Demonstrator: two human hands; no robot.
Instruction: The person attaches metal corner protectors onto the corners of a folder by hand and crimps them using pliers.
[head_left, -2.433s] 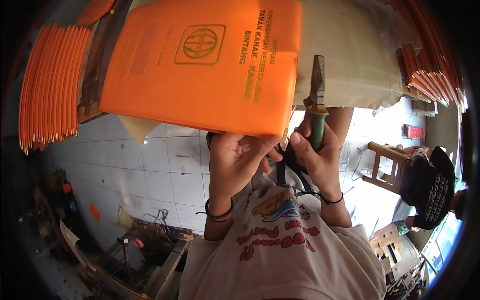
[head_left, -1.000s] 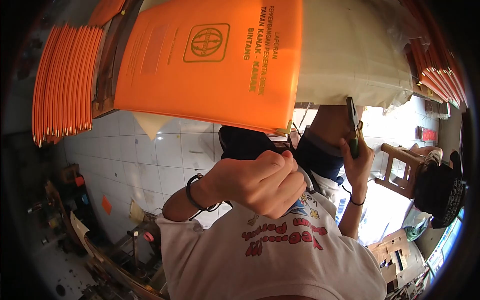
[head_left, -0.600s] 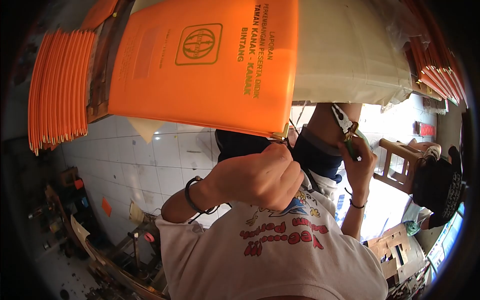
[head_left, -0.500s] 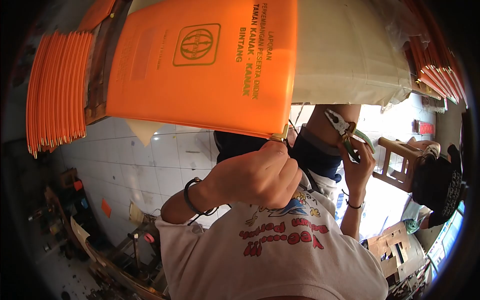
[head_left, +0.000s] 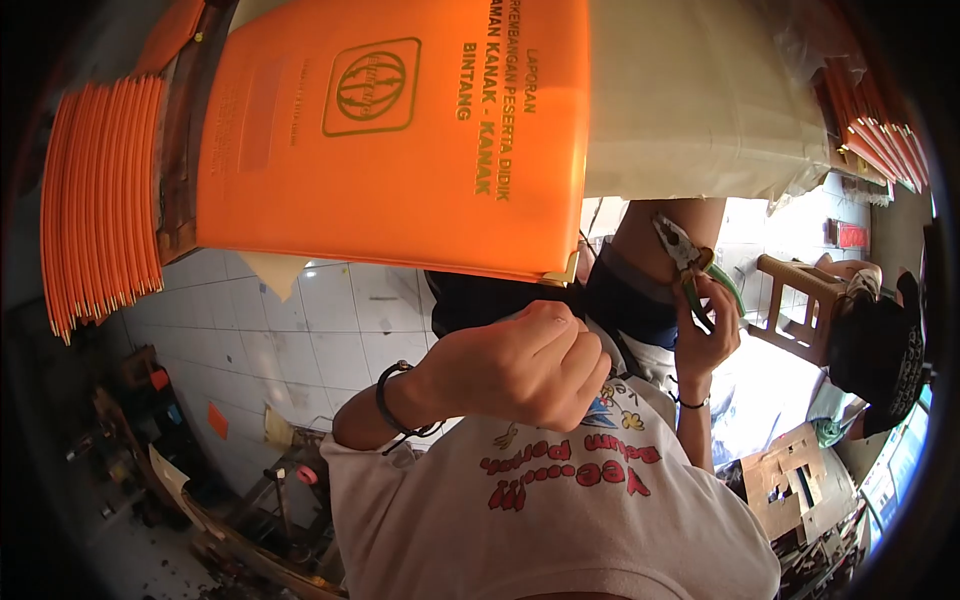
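Observation:
An orange report folder (head_left: 400, 180) with gold lettering and a round emblem lies at the edge of the work surface. A brass corner piece (head_left: 563, 274) sits on its near right corner. Just below that corner, my left hand (head_left: 520, 365) is closed in a fist and apart from the folder; what its fingers hold, if anything, is hidden. My right hand (head_left: 708, 325) grips pliers (head_left: 682, 245) with green handles, their jaws pointing up and to the left, to the right of the folder corner.
A stack of orange folders (head_left: 105, 200) with brass corners stands at the left. More orange folders (head_left: 885, 150) are at the far right. Beige sheeting (head_left: 700, 100) covers the surface. Another person (head_left: 875, 345) is at right near a plastic stool (head_left: 800, 305).
My left hand has come away from the folder's brass corner and dropped slightly. The view has shifted a little; my right hand still holds the pliers.

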